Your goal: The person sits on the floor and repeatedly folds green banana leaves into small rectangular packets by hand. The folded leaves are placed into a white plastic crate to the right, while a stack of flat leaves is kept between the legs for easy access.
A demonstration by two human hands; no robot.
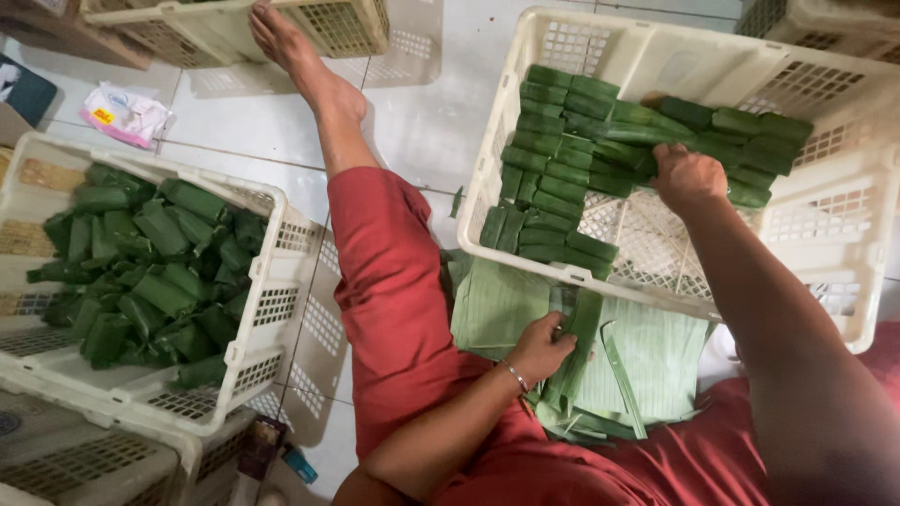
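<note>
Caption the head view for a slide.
Right hand places leaf-wrapped parcels in a white crate; left hand grips banana leaves.

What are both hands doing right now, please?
Left hand: closed on cut green banana-leaf strips.
Right hand: resting on green leaf-wrapped parcels inside the cream plastic crate; grip unclear.

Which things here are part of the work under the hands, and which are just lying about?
In use:
- right hand among the stacked leaf parcels
- right crate
- left hand on the leaf strips

Lying about:
- left crate of loose parcels
- pink packet
- far crate
</note>
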